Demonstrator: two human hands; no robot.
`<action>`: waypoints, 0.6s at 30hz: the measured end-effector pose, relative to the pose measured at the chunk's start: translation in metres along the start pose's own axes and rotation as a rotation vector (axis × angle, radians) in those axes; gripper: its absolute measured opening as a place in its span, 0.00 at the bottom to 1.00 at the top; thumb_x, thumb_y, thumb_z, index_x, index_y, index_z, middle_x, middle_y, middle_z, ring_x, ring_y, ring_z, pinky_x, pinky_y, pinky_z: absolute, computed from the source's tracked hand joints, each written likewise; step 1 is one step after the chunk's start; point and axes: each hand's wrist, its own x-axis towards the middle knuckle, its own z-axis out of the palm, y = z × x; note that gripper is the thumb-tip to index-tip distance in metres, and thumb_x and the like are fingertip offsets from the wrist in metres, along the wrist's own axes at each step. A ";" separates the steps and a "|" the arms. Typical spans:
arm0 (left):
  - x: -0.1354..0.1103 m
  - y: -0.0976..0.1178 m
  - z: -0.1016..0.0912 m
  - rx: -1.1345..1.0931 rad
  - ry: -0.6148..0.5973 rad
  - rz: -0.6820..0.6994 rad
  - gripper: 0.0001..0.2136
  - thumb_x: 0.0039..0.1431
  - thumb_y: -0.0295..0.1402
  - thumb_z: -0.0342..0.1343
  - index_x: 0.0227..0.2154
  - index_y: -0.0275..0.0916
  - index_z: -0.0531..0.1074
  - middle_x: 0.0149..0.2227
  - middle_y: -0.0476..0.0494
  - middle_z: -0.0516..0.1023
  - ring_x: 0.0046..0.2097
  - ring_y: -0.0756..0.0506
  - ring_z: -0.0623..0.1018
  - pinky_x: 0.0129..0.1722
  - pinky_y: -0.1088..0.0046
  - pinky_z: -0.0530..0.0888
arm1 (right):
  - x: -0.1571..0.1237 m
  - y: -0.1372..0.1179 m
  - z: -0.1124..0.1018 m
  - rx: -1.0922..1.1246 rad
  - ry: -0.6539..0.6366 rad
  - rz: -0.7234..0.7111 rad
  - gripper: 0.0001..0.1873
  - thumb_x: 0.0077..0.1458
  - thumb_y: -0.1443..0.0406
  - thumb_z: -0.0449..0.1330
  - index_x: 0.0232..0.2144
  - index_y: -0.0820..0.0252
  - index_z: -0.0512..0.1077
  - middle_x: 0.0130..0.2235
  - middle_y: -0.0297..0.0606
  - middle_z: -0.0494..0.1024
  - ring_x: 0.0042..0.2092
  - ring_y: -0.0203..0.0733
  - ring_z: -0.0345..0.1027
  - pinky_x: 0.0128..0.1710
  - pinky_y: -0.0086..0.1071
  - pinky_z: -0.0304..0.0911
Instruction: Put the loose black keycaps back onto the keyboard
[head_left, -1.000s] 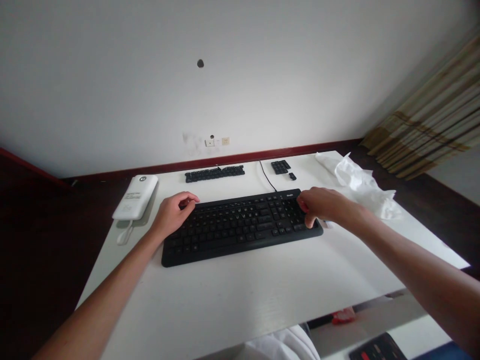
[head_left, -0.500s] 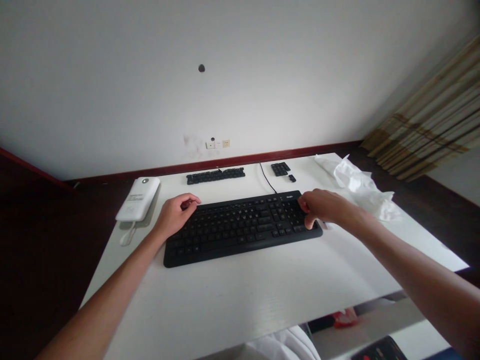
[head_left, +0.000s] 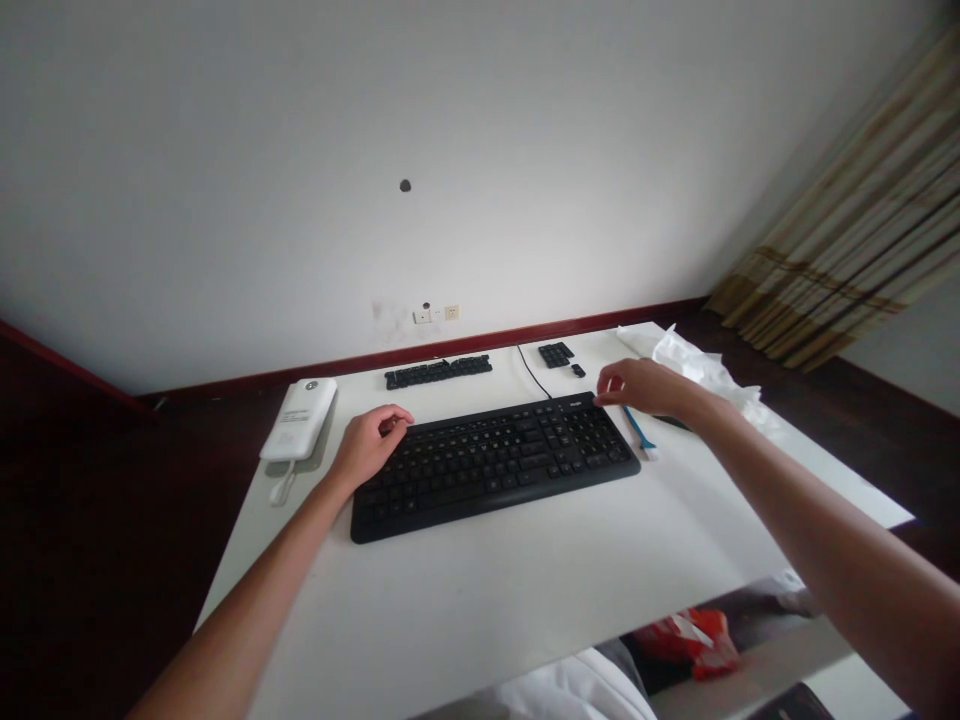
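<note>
A black keyboard (head_left: 491,465) lies across the white table (head_left: 525,590). My left hand (head_left: 370,447) rests on the keyboard's far left corner with its fingers curled over the edge. My right hand (head_left: 643,388) hovers at the keyboard's far right corner, fingertips pinched together; whatever is between them is too small to make out. A thin blue tool (head_left: 637,430) lies on the table just right of the keyboard, below my right hand.
Behind the keyboard lie a row of loose black keycaps (head_left: 437,371), a small block of keycaps (head_left: 556,354) and the keyboard cable (head_left: 531,371). A white device (head_left: 304,418) sits at the left, crumpled white paper (head_left: 701,368) at the right. A red bag (head_left: 686,642) lies under the table.
My right hand has lifted off the keyboard's number pad and moved back to its far right corner, uncovering the blue tool. My left hand has stayed put. The view has tilted upward.
</note>
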 end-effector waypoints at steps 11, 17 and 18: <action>0.000 0.000 0.000 -0.027 -0.012 0.013 0.11 0.65 0.39 0.53 0.35 0.43 0.80 0.39 0.47 0.85 0.38 0.45 0.81 0.43 0.69 0.75 | 0.070 0.007 0.019 0.001 0.154 0.168 0.25 0.60 0.51 0.62 0.53 0.61 0.78 0.45 0.44 0.85 0.46 0.48 0.78 0.46 0.36 0.67; -0.001 0.000 -0.001 -0.023 -0.001 0.022 0.11 0.65 0.38 0.53 0.35 0.43 0.80 0.39 0.47 0.85 0.38 0.45 0.80 0.43 0.69 0.75 | 0.060 0.003 0.020 0.021 0.225 0.158 0.19 0.59 0.60 0.60 0.48 0.60 0.82 0.45 0.45 0.85 0.47 0.52 0.78 0.47 0.38 0.68; -0.001 0.000 -0.001 -0.018 -0.002 0.020 0.11 0.65 0.38 0.54 0.35 0.43 0.80 0.38 0.47 0.85 0.37 0.45 0.80 0.42 0.69 0.75 | 0.053 0.004 0.019 0.031 0.242 0.151 0.19 0.59 0.60 0.60 0.48 0.59 0.82 0.45 0.45 0.85 0.47 0.52 0.78 0.48 0.38 0.68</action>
